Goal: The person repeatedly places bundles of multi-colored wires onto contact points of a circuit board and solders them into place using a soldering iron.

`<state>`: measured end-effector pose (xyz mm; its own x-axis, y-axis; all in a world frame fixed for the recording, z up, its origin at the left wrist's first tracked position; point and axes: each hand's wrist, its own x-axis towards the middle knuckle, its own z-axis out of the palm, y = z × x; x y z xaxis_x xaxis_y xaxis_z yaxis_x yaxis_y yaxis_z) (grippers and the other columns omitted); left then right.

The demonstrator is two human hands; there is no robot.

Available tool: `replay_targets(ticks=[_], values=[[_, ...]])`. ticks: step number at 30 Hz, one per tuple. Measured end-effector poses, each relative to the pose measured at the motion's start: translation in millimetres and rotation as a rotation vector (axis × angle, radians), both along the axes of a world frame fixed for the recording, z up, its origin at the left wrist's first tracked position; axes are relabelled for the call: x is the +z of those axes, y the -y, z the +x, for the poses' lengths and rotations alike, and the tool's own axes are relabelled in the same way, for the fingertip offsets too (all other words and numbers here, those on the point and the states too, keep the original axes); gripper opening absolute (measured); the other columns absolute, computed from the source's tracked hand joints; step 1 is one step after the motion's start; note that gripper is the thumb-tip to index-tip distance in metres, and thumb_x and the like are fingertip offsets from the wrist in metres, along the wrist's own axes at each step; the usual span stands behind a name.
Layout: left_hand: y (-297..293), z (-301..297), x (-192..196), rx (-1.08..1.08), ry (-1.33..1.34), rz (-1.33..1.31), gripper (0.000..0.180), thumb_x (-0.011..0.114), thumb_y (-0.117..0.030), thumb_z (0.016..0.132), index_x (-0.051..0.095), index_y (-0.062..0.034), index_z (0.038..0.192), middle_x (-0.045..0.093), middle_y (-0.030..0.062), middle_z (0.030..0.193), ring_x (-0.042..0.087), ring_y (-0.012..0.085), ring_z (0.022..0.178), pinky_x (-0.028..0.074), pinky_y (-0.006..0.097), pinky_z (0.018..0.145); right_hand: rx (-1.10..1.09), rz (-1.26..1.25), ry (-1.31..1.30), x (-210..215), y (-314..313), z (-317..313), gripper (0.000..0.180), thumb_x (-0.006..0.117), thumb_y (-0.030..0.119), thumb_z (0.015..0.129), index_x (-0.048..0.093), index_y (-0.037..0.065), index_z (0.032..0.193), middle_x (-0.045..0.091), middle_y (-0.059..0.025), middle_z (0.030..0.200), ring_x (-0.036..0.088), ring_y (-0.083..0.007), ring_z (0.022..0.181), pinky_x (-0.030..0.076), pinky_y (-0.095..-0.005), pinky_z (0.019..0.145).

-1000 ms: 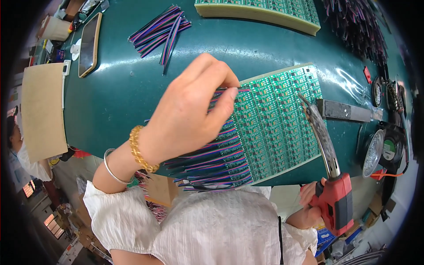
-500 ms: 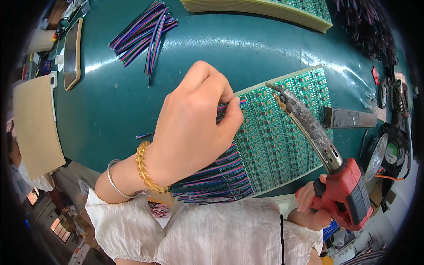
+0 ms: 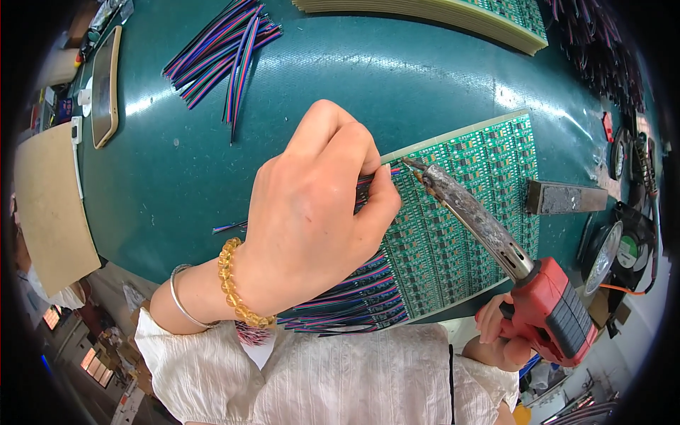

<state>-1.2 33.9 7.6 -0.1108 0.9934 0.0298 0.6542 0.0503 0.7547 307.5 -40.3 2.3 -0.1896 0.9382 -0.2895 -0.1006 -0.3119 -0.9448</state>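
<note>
My left hand (image 3: 312,191) pinches a multicoloured ribbon wire (image 3: 395,171) between thumb and index finger, its ends lying on the upper left edge of a green circuit board panel (image 3: 467,212). My right hand (image 3: 499,336) grips a red soldering gun (image 3: 556,308) at the panel's lower right. Its dark tip reaches the wire ends, at or just above the board; actual contact is hard to make out. Below my left hand, a row of similar ribbon wires (image 3: 347,304) fans out leftward from the panel's left edge. The palm hides part of the held wire.
Loose ribbon wires (image 3: 219,60) lie at the far left of the green table. A stack of panels (image 3: 425,18) stands at the back, beside a wire heap (image 3: 598,57). A dark metal bar (image 3: 567,197) and a fan (image 3: 630,244) are at right, a phone (image 3: 106,88) and brown board (image 3: 53,205) at left.
The soldering gun's tip has moved left and down, from above the board to the held wire's ends. My left hand keeps its pinch, with a slight shift. The whole view has shifted slightly.
</note>
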Motion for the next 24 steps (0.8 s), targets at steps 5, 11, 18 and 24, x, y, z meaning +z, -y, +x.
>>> replay_targets(ticks=[5,11,18,24], values=[[1.7,3.9,-4.6,0.01,-0.04,0.028,0.015,0.069,0.005,0.074,0.055,-0.0005,0.076,0.054,0.0108,0.084,0.054,0.0196,0.064,0.043,0.03,0.053,0.046,0.106,0.19,7.5,-6.8,-11.4,0.081,0.07,0.063,0.077,0.053,-0.006,0.117,0.055,-0.0038,0.058,0.049,-0.0137,0.044,0.04,-0.0272,0.045],[1.3,4.0,-2.7,0.016,-0.045,0.037,0.015,0.069,0.004,0.074,0.054,-0.0006,0.076,0.054,0.0112,0.084,0.055,0.0224,0.066,0.045,0.032,0.057,0.059,0.16,0.154,9.1,-2.2,-10.0,0.083,0.069,0.061,0.078,0.052,-0.008,0.121,0.056,-0.0025,0.057,0.049,-0.0129,0.044,0.039,-0.027,0.044],[0.6,4.0,-4.0,0.007,-0.052,0.048,0.016,0.069,0.004,0.074,0.054,-0.0007,0.076,0.054,0.0111,0.083,0.055,0.0231,0.066,0.045,0.032,0.056,0.116,0.12,0.011,6.3,-8.7,-2.4,0.088,0.068,0.063,0.08,0.048,-0.009,0.126,0.056,-0.0019,0.057,0.049,-0.0121,0.044,0.038,-0.0264,0.043],[2.3,5.7,-5.6,0.005,-0.068,0.065,0.017,0.069,0.004,0.074,0.053,-0.0012,0.077,0.054,0.0114,0.084,0.056,0.0238,0.066,0.046,0.033,0.057,0.109,0.144,0.031,3.3,-7.5,-3.8,0.085,0.069,0.063,0.079,0.05,-0.008,0.122,0.056,-0.0023,0.058,0.048,-0.012,0.042,0.039,-0.0262,0.043]])
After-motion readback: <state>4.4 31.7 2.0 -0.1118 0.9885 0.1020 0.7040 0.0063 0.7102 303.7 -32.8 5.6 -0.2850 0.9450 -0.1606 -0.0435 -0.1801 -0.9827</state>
